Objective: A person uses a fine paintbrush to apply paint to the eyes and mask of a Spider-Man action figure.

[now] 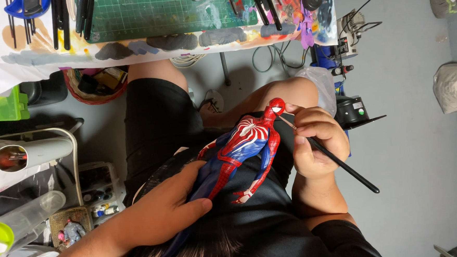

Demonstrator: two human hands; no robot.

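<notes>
— What's the room like from where you stand?

— Grey floor [411, 134] all around, bare to the person's right apart from a pale bundled bag [455, 86] near the wall. At the top there is a work table [6, 56] covered in paint-smeared paper, with a green cutting mat [165, 12] on it and black brushes [71, 17] lying across both. Cables [266, 58] hang below the table edge, and a small black device [351, 110] sits on the floor by the knee.

— And to the person's left?

— Clutter: a woven basket [88, 89] under the table, a pale tube [37, 151] on its side, and a tray of small paint pots [99, 195].

— Where's the figure?

— On the lap, over the black shorts [158, 122]. It's a red and blue action figure [242, 151], lying slanted, head up toward the right knee, legs down toward the person's belly.

— Who's got hold of it?

— The left hand [162, 210] is wrapped around the blue legs from below, fingers closed, thumb along the top. The right hand [315, 142] sits just beside the figure's head, clenched on a thin black paintbrush [340, 164]. The brush tip meets the figure at the neck, just under the red head, and the handle runs out past the wrist, down and to the right.

— Do the hands touch?

— No, the figure's torso lies between them.
</notes>
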